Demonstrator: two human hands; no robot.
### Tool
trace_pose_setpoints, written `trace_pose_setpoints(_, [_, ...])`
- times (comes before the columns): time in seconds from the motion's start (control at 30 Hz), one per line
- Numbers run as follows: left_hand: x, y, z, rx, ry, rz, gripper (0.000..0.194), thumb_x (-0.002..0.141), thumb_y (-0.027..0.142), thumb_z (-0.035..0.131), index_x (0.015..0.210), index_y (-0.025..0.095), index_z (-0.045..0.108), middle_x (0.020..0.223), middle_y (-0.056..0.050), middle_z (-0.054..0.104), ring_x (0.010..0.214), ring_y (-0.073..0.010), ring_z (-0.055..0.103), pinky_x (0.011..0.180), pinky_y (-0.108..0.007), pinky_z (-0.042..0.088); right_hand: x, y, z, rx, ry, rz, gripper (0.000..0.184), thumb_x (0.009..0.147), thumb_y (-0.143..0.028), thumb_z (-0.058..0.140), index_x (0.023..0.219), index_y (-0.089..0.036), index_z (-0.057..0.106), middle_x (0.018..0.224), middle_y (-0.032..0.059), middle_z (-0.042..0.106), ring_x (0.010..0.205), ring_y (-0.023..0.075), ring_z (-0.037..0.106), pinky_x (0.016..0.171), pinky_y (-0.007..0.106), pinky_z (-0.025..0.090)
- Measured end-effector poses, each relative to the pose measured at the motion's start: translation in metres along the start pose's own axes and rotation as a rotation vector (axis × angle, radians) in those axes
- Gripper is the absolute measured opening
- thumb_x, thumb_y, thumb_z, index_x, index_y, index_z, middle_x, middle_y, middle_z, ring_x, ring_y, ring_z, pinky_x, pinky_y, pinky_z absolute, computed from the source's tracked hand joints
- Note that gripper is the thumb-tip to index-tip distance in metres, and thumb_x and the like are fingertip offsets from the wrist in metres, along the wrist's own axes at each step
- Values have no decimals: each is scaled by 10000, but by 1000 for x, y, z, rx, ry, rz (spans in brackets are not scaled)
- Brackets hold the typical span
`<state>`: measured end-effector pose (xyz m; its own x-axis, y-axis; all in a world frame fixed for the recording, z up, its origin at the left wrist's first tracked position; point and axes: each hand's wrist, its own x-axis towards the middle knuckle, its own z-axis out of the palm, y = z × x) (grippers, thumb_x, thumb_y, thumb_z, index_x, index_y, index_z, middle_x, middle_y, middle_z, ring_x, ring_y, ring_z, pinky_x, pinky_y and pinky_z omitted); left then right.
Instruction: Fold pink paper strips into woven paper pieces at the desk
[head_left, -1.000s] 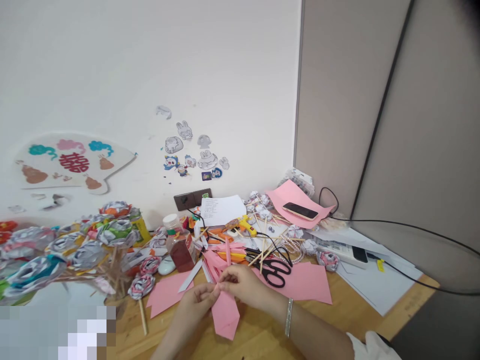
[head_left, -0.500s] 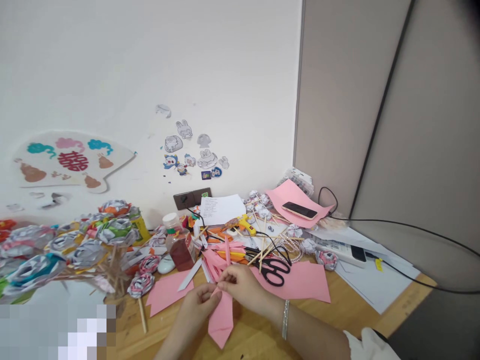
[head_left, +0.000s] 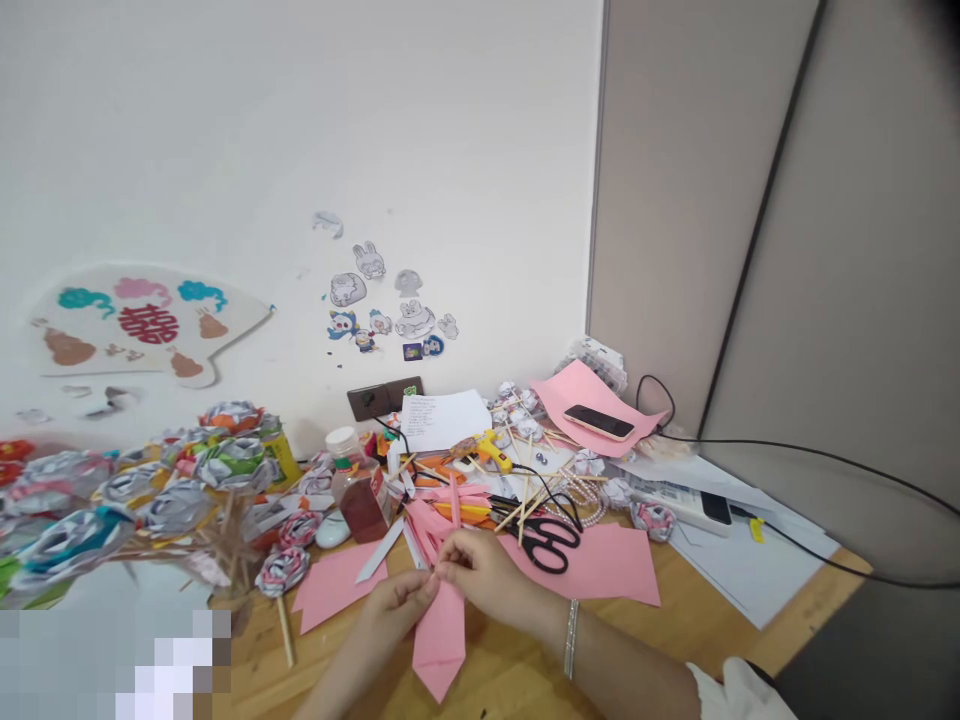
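Observation:
A folded pink paper strip (head_left: 439, 640) with a pointed lower end hangs between my hands over the front of the table. My left hand (head_left: 401, 598) pinches its left edge near the top with thumb and finger. From the other side, my right hand (head_left: 472, 568), with a silver bracelet at the wrist, grips the strip's upper part; the fingertips of both hands meet there. Just beyond the fingers lie more pink paper strips (head_left: 426, 530). Black-handled scissors (head_left: 551, 545) rest on pink paper sheets (head_left: 619, 565) to the right.
Paper flowers (head_left: 176, 507) crowd the left side. A jar of reddish liquid (head_left: 361, 495) stands behind my left hand. A yellow glue gun (head_left: 491, 452), wooden sticks and cables lie behind. A phone (head_left: 598, 421) rests on pink paper at the back right.
The lower end of the pink strip has swung slightly left and down. My left hand has shifted a little, its thumb now nearer the right fingertips.

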<state>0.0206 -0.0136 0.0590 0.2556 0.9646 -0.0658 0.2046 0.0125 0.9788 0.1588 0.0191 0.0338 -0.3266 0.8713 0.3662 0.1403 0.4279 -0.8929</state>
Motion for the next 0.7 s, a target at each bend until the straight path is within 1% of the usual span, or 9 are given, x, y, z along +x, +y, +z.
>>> trace_pose_setpoints(0.17, [1, -2, -2, -32, -42, -24, 399, 636, 530, 542, 588, 137, 588, 492, 55, 415, 478, -86, 301, 464, -209, 233, 0, -3, -4, -49, -11, -45, 37, 695, -130, 500, 677, -155, 521, 609, -38, 476, 566, 80, 419, 514, 172, 310])
trace_pose_setpoints(0.3, [1, -2, 0, 10, -32, -39, 385, 640, 511, 547, 589, 132, 586, 459, 75, 362, 451, -74, 245, 444, -208, 199, 0, -1, -5, -83, -60, -54, 45, 715, -138, 486, 701, -160, 523, 635, -35, 484, 585, 82, 426, 526, 172, 311])
trace_pose_setpoints(0.33, [1, -1, 0, 26, -15, -39, 386, 636, 513, 548, 584, 133, 587, 453, 77, 356, 448, -74, 242, 442, -208, 197, 0, -1, -6, -81, -76, -53, 42, 719, -145, 488, 708, -161, 525, 641, -34, 487, 590, 84, 428, 530, 173, 313])
trace_pose_setpoints(0.4, [0, 1, 2, 61, 60, -10, 391, 626, 521, 546, 570, 137, 590, 457, 70, 378, 451, -81, 267, 443, -209, 210, 0, 0, -6, -60, -104, -45, 50, 734, -177, 490, 753, -163, 535, 657, -29, 491, 597, 87, 431, 533, 174, 318])
trace_pose_setpoints(0.5, [0, 5, 1, 88, 181, 22, 395, 588, 538, 563, 554, 147, 595, 462, 61, 419, 447, -88, 301, 435, -208, 225, -1, -2, -8, -13, -126, -9, 131, 764, -243, 481, 860, -170, 533, 658, -27, 478, 578, 86, 419, 512, 174, 312])
trace_pose_setpoints(0.53, [0, 6, 0, 79, 191, 9, 396, 573, 543, 571, 552, 149, 598, 456, 61, 422, 438, -87, 304, 429, -207, 227, -1, -2, -8, -2, -129, 1, 151, 773, -256, 473, 886, -172, 527, 640, -32, 464, 560, 83, 407, 500, 173, 305])
trace_pose_setpoints(0.63, [0, 8, -1, 31, 170, -35, 398, 542, 542, 594, 564, 145, 619, 424, 63, 424, 415, -86, 320, 414, -203, 240, -1, -4, -9, 19, -152, 4, 161, 782, -262, 465, 909, -176, 514, 593, -46, 421, 524, 76, 372, 478, 170, 285])
trace_pose_setpoints(0.7, [0, 10, 0, 27, 166, -7, 373, 540, 510, 617, 567, 139, 633, 429, 48, 471, 427, -94, 366, 424, -205, 276, -2, -5, -10, 32, -189, 1, 168, 781, -267, 471, 922, -181, 506, 591, -49, 411, 525, 75, 364, 478, 168, 282])
